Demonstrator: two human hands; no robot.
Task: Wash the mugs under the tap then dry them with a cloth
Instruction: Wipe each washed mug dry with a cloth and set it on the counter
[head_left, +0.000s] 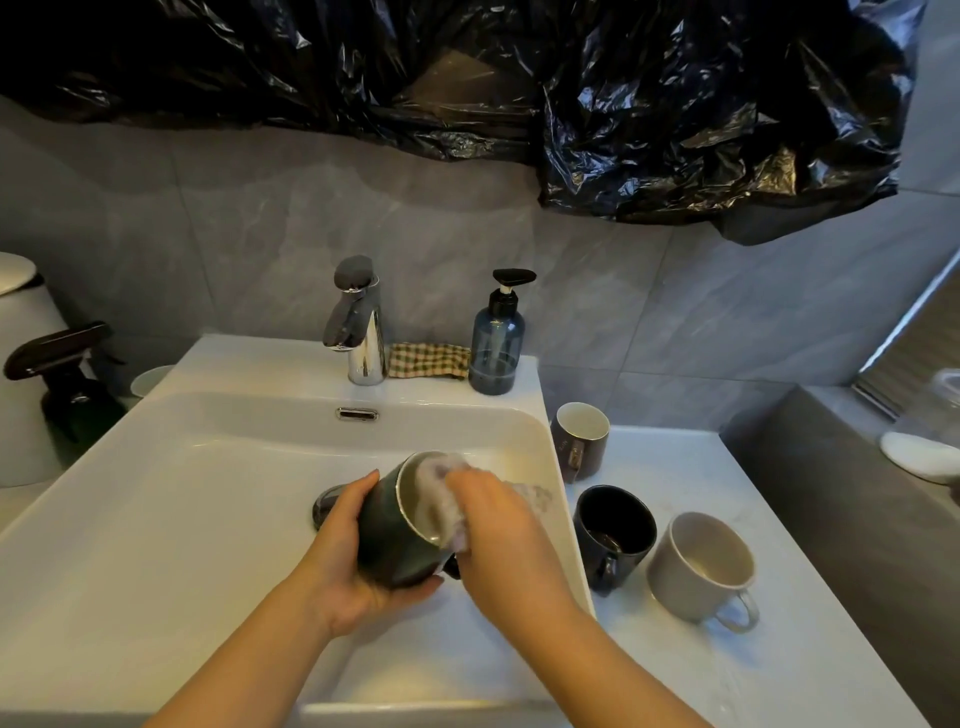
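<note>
**Dark mug being wiped inside, over the sink**

The left hand (358, 551) grips the dark mug (387, 540) round its body and holds it tilted over the sink (208, 467), mouth toward the right. The right hand (498, 525) is closed on a pale cloth (441, 493) and presses it into the mouth of the mug. No water is seen running from the tap (358, 322).

Judgement: the step in hand is wiping the inside of this mug. With the tap apparently off, this is more likely drying than washing, but the cloth's wetness cannot be told.

Three further mugs stand on the worktop (779, 675) right of the sink: a brown mug (579, 439) nearest the wall, a black mug (613, 530) and a grey mug (698, 566) close together in front of it. Whether they are washed cannot be told.

A checked cloth (428, 359) lies between the tap and a soap bottle (496, 348).

The next move calls for turning the cloth round the inner wall and rim, then setting the mug down clear of the other three.
</note>
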